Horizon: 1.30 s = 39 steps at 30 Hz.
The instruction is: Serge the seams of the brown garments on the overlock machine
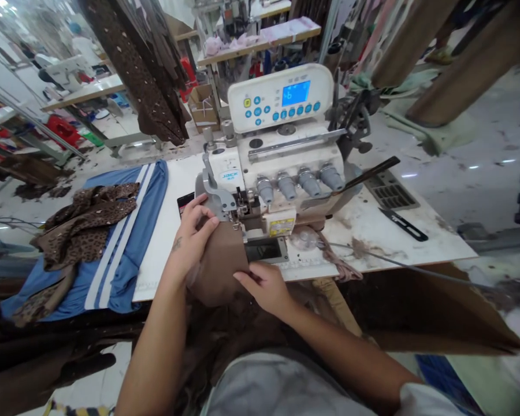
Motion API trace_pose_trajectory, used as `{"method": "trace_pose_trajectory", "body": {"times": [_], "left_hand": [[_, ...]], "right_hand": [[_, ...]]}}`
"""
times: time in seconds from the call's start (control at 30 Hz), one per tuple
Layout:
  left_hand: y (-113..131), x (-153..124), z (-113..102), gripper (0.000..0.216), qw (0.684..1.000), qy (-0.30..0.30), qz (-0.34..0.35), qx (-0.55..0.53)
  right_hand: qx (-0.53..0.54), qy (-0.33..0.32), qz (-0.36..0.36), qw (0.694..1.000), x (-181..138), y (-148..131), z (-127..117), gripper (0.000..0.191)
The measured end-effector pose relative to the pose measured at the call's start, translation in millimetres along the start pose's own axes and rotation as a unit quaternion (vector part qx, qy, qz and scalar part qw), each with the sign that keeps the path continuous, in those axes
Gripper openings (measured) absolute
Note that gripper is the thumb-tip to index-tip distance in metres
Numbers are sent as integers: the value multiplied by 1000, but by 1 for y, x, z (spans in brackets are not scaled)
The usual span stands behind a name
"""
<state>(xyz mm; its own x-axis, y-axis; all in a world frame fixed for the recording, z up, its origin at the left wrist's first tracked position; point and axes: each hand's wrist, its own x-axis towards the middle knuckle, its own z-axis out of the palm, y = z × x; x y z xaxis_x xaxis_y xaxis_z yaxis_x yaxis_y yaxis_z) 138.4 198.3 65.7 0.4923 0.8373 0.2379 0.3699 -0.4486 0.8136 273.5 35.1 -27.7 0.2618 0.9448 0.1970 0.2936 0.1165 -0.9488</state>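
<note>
**Brown panel at the overlocker's foot, fingers close in**

Head view. The brown fabric panel [225, 254] lies at the front of the white Jack overlock machine [294, 150], its upper end by the presser foot [236, 224], its lower part sagging off the near edge of the tabletop [156, 266]. My left fingers [210, 227] rest spread along its upper left side, the tips by the machine's front cover; whether they pinch or only press, I cannot tell. My right fingers [248, 281] grip the panel's right edge, thumb on top.

Risks, as I judge them: left thumb nearest the foot, so a careless push could bring it under. Uneven pull between my two sides could skew the edge and make the seam wander. The hanging weight could drag the cloth off line; a fold beneath would get caught unseen.

Materials: panel matte, plain, limp, rounding softly where it drops. Machine casing smooth, hard, glossy; four grey ribbed tension dials [287, 186], tapered like cones. To my left, a blue cloth with white stripes [156, 188] lies flat, leopard-print fabric [91, 231] crumpled over it. Right side: a slim black slotted tool [405, 225], flat and stiff, and a rumpled brownish cord [338, 260] at the edge.
</note>
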Motion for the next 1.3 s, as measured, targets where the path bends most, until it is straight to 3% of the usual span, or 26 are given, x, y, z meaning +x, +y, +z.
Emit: {"method": "trace_pose_trajectory", "body": {"times": [0.1,0.2,0.23,0.3,0.37,0.43,0.53,0.63,0.7,0.83,0.93,1.03,1.1,1.23,1.3], "left_hand": [[-18,-7,0,24,989,81,-26,-119],[-43,-35,-1,48,939,229,-112,-231],[-50,-49,-3,59,929,249,-142,-235],[-60,-84,-9,73,944,198,-191,-183],[-61,-119,-15,74,963,81,-232,-114],[-53,-146,-21,73,951,38,-280,-128],[-37,-166,-27,74,910,69,-351,-209],[-28,-173,-36,79,894,105,-373,-227],[-29,-180,-44,76,894,130,-360,-234],[-37,-197,-54,61,906,32,-362,-217],[-38,-200,-47,65,886,108,-358,-273],[-37,-194,-34,70,873,111,-378,-287],[-37,-191,-29,66,869,154,-351,-313],[-37,-192,-37,56,867,140,-376,-294],[-37,-191,-47,55,869,177,-358,-291]], "right_hand": [[-14,-15,-42,999,-1,0,0,60],[-22,-18,-96,995,-2,3,0,64],[-22,-16,-104,994,-3,4,0,64],[-19,-15,-104,994,-4,5,-1,63],[-13,-24,-100,995,-4,5,-2,62],[-3,-32,-99,995,-4,4,-3,61],[15,-23,-93,995,-3,1,-4,63],[21,-24,-102,994,-2,-5,-5,63],[18,-35,-119,992,-3,-10,-6,64],[3,-18,-139,990,-7,-16,-4,64],[-3,15,-134,991,-9,-13,-1,63],[-27,26,-142,989,-9,-8,1,64],[-53,20,-160,986,-9,-5,2,67],[-71,10,-174,982,-10,-7,1,68],[-51,8,-153,987,-10,-9,1,68]]}}
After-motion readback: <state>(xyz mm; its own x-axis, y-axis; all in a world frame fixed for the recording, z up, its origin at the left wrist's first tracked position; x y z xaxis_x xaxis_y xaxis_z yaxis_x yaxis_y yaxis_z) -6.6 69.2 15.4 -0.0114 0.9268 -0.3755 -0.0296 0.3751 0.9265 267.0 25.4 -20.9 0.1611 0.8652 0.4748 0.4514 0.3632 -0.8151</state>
